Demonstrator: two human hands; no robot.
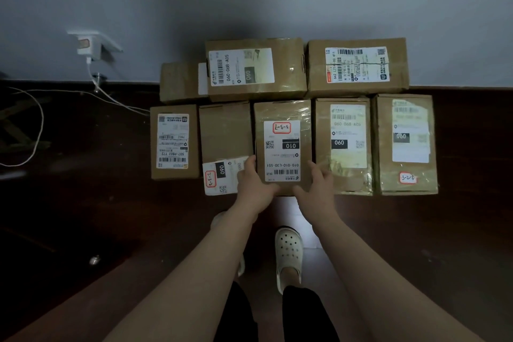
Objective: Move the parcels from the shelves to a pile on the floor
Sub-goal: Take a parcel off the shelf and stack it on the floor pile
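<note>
A brown cardboard parcel (283, 144) with a white label marked 010 lies in the front row of a pile on the dark floor. My left hand (254, 179) grips its near left corner and my right hand (315, 184) grips its near right corner. Beside it on the left lies a parcel (224, 133) whose label hangs off the front. To the right lie two taped parcels, one marked 060 (342, 144) and one at the row's end (405, 144). A smaller parcel (174, 141) ends the row on the left. No shelves are in view.
Behind the front row, three parcels stand against the grey wall: (255, 69), (358, 66) and a lower one (180, 82). A wall socket with a charger (93, 47) trails white cables (39, 125) over the floor at left. My feet in white clogs (288, 255) stand just before the pile.
</note>
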